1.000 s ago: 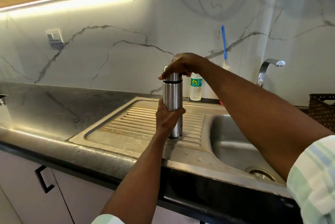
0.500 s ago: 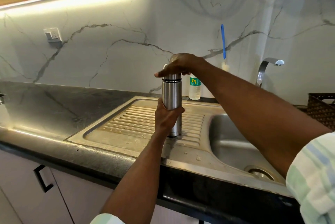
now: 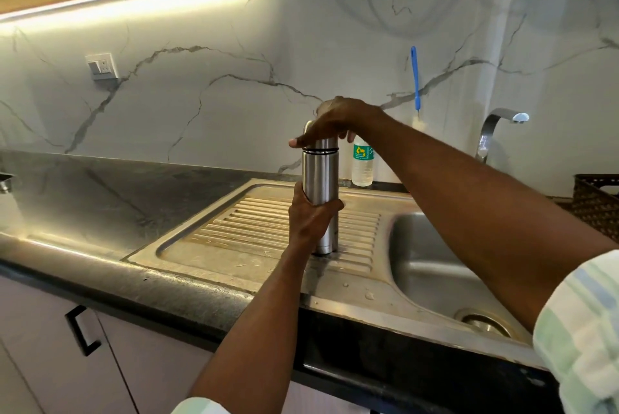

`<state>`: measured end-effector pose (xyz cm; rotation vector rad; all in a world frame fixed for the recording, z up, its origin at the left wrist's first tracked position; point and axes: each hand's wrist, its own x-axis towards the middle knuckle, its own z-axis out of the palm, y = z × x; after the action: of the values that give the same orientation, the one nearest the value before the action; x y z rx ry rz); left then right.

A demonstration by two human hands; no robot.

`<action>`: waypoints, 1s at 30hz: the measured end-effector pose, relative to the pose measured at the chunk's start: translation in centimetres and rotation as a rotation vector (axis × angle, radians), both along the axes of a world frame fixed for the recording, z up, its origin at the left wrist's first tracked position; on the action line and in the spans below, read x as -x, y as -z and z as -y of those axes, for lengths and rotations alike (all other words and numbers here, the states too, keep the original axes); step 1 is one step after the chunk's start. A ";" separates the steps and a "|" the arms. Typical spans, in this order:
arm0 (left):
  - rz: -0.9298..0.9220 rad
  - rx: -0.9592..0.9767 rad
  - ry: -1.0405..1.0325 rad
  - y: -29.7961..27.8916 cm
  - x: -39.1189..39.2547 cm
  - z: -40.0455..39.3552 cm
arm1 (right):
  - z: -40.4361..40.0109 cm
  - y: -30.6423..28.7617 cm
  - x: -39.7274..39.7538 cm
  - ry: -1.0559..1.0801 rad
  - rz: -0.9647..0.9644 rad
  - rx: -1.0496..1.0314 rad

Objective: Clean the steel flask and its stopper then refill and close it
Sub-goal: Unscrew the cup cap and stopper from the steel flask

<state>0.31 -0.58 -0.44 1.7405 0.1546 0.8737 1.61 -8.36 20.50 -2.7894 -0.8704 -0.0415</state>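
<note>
Right in the middle of the frame, a steel flask (image 3: 320, 179) stands straight up on the ribbed draining board (image 3: 254, 229) of the sink. The left hand (image 3: 310, 216) is wrapped around the lower half of the flask and holds it tight. The right hand (image 3: 330, 123) sits on top of the flask, fingers curled down over the cap (image 3: 320, 144), gripping it. A thin black ring shows just under that hand, where the cap meets the body. Just behind the flask, by the wall, stands a small plastic bottle (image 3: 362, 164) with a green label. Above it a blue brush (image 3: 415, 78) hangs on the marble wall. At the right of the frame are the sink bowl (image 3: 432, 266) and a shiny tap (image 3: 499, 129). At the far right edge sits a dark basket (image 3: 599, 199). A white wall socket (image 3: 100, 66) is at the upper left.
</note>
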 end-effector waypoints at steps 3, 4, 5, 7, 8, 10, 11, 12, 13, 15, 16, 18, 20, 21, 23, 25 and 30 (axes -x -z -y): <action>-0.004 0.001 0.003 -0.1 0.2 0.1 | 0.2 0.2 -0.1 -0.020 -0.064 -0.108; -0.005 0.000 0.006 -0.1 0.2 0.0 | 0.2 0.2 -0.2 -0.041 -0.079 -0.163; -0.004 0.000 0.010 -0.2 0.2 0.0 | 0.4 0.1 -0.1 -0.063 -0.098 -0.214; -0.006 0.004 0.016 -0.1 0.2 0.0 | 0.9 -0.3 0.1 -0.096 -0.120 -0.309; -0.007 0.001 0.016 -0.1 0.1 -0.1 | 1.3 -0.5 0.1 -0.118 -0.128 -0.366; -0.010 -0.006 0.016 0.0 0.0 -0.1 | 2.4 -0.9 0.2 -0.154 -0.151 -0.517; -0.011 -0.006 0.017 0.1 0.0 -0.2 | 3.0 -0.9 0.2 -0.165 -0.158 -0.591; -0.012 -0.008 0.019 0.1 -0.1 -0.2 | 3.5 -0.7 0.2 -0.173 -0.164 -0.652; -0.008 -0.011 0.024 0.1 -0.1 -0.2 | 4.0 -0.3 0.2 -0.180 -0.173 -0.706; -0.015 -0.005 0.052 0.2 -0.1 -0.3 | 5.1 1.2 0.0 -0.181 -0.189 -0.814; -0.025 0.012 0.076 0.1 -0.1 -0.5 | 5.5 2.1 0.0 -0.177 -0.201 -0.875; -0.034 0.102 0.143 -0.2 0.5 -0.6 | 6.5 4.1 0.2 -0.154 -0.238 -1.014; -0.003 0.235 0.201 -0.6 1.3 -0.6 | 7.4 6.1 0.7 -0.097 -0.260 -1.131; 0.021 0.289 0.208 -0.9 1.7 -0.8 | 7.8 7.1 0.9 -0.067 -0.271 -1.162; 0.061 0.371 0.206 -1.1 2.3 -1.1 | 8.7 9.2 1.1 -0.051 -0.315 -1.129; 0.082 0.416 0.199 -1.1 2.3 -1.5 | 9.3 11.2 1.4 -0.108 -0.372 -0.951; 0.057 0.400 0.159 -1.1 2.2 -2.1 | 8.7 15.2 3.2 -0.221 -0.339 -0.426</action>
<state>-1.90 1.50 0.67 1.3346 0.1406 0.7184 -1.56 -17.11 5.29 -2.2105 -0.9439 0.2451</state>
